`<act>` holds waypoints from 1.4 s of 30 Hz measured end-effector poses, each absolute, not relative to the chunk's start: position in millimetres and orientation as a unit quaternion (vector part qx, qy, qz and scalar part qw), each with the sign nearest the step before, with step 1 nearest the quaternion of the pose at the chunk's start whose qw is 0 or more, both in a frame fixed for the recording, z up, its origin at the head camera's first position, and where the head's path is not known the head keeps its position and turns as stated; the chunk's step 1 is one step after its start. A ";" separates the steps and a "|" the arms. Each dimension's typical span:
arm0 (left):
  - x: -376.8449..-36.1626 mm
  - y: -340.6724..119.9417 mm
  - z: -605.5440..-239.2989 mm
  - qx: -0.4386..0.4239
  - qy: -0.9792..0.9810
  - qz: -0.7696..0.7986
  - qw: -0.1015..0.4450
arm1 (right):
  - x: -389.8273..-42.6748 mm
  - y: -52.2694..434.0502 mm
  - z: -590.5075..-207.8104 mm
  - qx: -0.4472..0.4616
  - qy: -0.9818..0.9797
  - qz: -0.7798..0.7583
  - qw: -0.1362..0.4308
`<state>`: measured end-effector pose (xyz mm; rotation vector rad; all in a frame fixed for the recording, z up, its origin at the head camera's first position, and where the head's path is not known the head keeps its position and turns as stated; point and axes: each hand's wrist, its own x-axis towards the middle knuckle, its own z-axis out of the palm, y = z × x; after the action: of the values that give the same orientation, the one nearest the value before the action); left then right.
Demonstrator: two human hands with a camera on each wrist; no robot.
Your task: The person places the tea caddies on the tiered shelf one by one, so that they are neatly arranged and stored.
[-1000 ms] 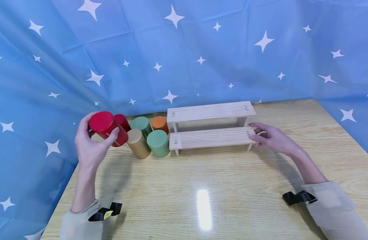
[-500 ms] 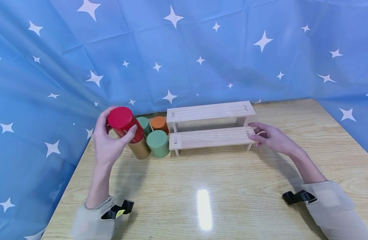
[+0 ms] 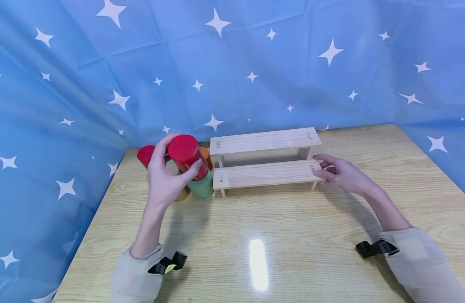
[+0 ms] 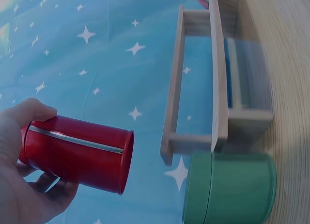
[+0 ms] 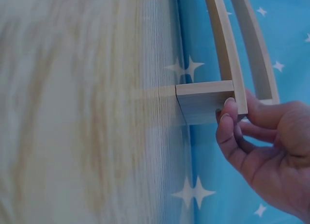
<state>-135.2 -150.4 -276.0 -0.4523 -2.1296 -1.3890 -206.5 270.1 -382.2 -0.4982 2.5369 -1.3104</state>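
A red cylindrical tin (image 3: 187,156) was held in the air in the person's left hand (image 3: 168,179), fingers and thumb curled round its body. It hung tilted, its lid toward the camera and its long axis leaning down and away, just above the other tins and just left of a two-step wooden shelf (image 3: 265,159). The left wrist view showed the same red tin (image 4: 77,152) lying sideways in the hand (image 4: 22,185), its base pointing toward the shelf's near end (image 4: 193,136). The left hand was the nearer one to that end. The right hand (image 3: 340,173) rested at the shelf's far right end, fingertips (image 5: 227,117) pressed on the lower step's end board, fingers loosely bent. Both steps looked bare. Below the held tin stood a green tin (image 3: 202,188), beside a gold tin (image 3: 181,193), an orange one (image 3: 207,153) and a second red tin (image 3: 145,155), all on a pale wooden table (image 3: 277,235). A blue starred cloth (image 3: 232,63) hung behind.
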 end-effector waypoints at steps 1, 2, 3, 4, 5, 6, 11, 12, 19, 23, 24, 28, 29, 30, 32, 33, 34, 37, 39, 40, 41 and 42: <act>-135.8 -147.4 -276.1 -0.173 -0.792 -0.518 0.274 | -206.7 270.4 -382.6 -0.170 0.869 -0.448 0.121; -136.1 -144.2 -276.2 -0.175 -0.792 -0.519 0.270 | -206.9 270.6 -382.9 -0.170 0.870 -0.447 0.121; -136.4 -141.0 -276.2 -0.177 -0.792 -0.520 0.266 | -206.9 270.9 -383.3 -0.170 0.870 -0.447 0.121; -136.9 -137.9 -276.3 -0.180 -0.792 -0.521 0.261 | -207.0 271.1 -383.5 -0.170 0.870 -0.446 0.121; -137.3 -135.0 -276.6 -0.183 -0.793 -0.522 0.256 | -207.0 271.2 -383.7 -0.170 0.871 -0.445 0.120; -137.7 -132.1 -276.9 -0.185 -0.794 -0.521 0.252 | -207.0 271.3 -383.9 -0.170 0.871 -0.445 0.120; -140.7 -118.8 -278.7 -0.204 -0.794 -0.519 0.242 | -206.8 271.3 -383.7 -0.171 0.869 -0.448 0.121; -141.2 -115.9 -279.0 -0.207 -0.794 -0.518 0.241 | -206.7 271.3 -383.6 -0.170 0.869 -0.450 0.121; -147.2 -97.3 -287.3 -0.233 -0.787 -0.525 0.224 | -206.6 270.6 -383.4 -0.165 0.868 -0.453 0.124; -160.8 -90.4 -304.0 -0.240 -0.786 -0.527 0.216 | -206.1 270.1 -383.2 -0.165 0.865 -0.458 0.124; -164.0 -88.6 -308.2 -0.240 -0.786 -0.528 0.212 | -206.1 270.2 -383.2 -0.165 0.864 -0.459 0.124; -173.5 -79.7 -321.4 -0.239 -0.790 -0.528 0.202 | -206.0 270.8 -383.1 -0.165 0.864 -0.459 0.125; -174.7 -76.9 -322.6 -0.240 -0.788 -0.530 0.200 | -206.0 270.9 -383.1 -0.165 0.864 -0.458 0.125; -175.6 -74.0 -323.4 -0.242 -0.787 -0.532 0.199 | -206.0 271.0 -383.1 -0.165 0.865 -0.458 0.124; -177.0 -68.2 -324.7 -0.241 -0.788 -0.533 0.195 | -206.4 271.1 -383.6 -0.166 0.866 -0.456 0.122; -177.6 -65.3 -325.3 -0.239 -0.787 -0.535 0.191 | -206.5 271.1 -383.9 -0.167 0.866 -0.456 0.121; -178.2 -62.3 -325.9 -0.238 -0.788 -0.536 0.186 | -206.6 271.1 -384.4 -0.167 0.866 -0.456 0.120; -179.9 -53.1 -328.5 -0.237 -0.787 -0.543 0.172 | -207.1 271.4 -386.0 -0.169 0.865 -0.457 0.117; -180.8 -46.4 -330.0 -0.236 -0.787 -0.546 0.164 | -207.3 271.2 -386.5 -0.169 0.864 -0.459 0.117; -181.3 -43.1 -330.9 -0.237 -0.787 -0.547 0.161 | -207.4 271.1 -386.6 -0.170 0.864 -0.460 0.117; -181.9 -39.7 -331.8 -0.237 -0.786 -0.548 0.158 | -207.3 271.0 -386.6 -0.170 0.863 -0.461 0.116; -182.5 -36.4 -332.6 -0.237 -0.786 -0.550 0.155 | -207.4 270.7 -386.5 -0.170 0.863 -0.461 0.115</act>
<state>-182.5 -36.4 -332.6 -0.6780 -2.2527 -1.5753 -207.4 270.7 -386.5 -0.4995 2.5297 -1.3516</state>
